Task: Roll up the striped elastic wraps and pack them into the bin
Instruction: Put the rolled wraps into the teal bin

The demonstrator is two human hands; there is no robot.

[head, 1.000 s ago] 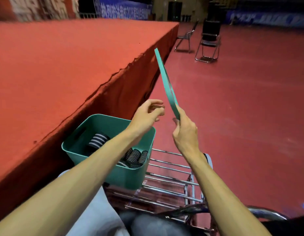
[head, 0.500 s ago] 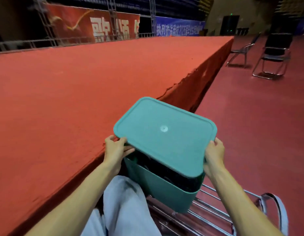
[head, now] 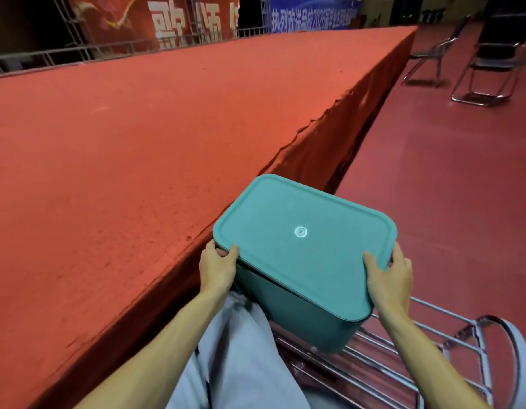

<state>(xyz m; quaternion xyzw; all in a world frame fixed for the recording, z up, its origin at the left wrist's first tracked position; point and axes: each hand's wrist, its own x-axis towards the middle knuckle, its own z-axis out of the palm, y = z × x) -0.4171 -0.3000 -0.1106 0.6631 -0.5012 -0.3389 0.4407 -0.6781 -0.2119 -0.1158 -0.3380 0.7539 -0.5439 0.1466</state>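
Teal plastic is filling the lower middle of the frame: a flat lid (head: 303, 240) is lying across the top of the matching bin (head: 300, 317), its near edge overhanging the front wall, with a thin dark gap showing under the left near corner. The left hand (head: 217, 268) is gripping the lid's left corner, fingers curling over the rim; the right hand (head: 388, 278) is clasping the right corner, thumb lying on top. The bin is sitting on chrome bars (head: 418, 346) at lower right, just beside a grey trouser leg (head: 235, 355). The wraps are hidden under the lid. A red carpeted stage (head: 137, 143) is taking up the left half, its ragged edge running diagonally down to the bin's left side. Open red floor (head: 447, 187) is stretching away to the right, with folding chairs (head: 491, 54) standing well apart at upper right.
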